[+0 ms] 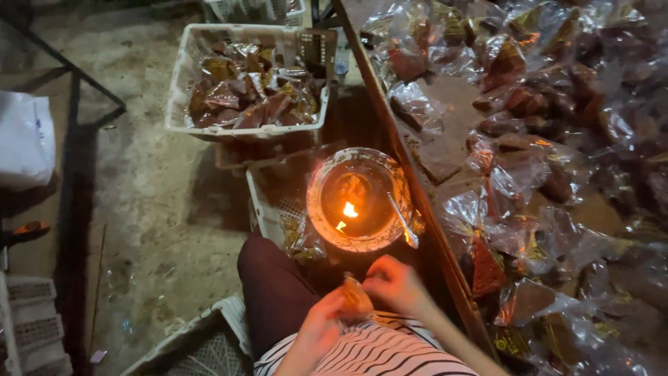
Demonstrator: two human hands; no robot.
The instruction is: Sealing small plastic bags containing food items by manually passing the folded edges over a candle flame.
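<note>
A small clear packet (pixel 356 298) is pinched between the left hand (pixel 321 327) and the right hand (pixel 396 284), both closed on it just below a round bowl (pixel 327 230) holding a small flame (pixel 350 209). Heaps of wrapped packets (pixel 543 139) are spread across the table (pixel 445 150), beside its left edge. A white crate (pixel 182 76) of packets is seen beyond the bowl.

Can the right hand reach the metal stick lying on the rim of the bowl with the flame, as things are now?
Probably yes. The right hand is just below the metal stick, with nothing between, but it grips a small packet.
</note>
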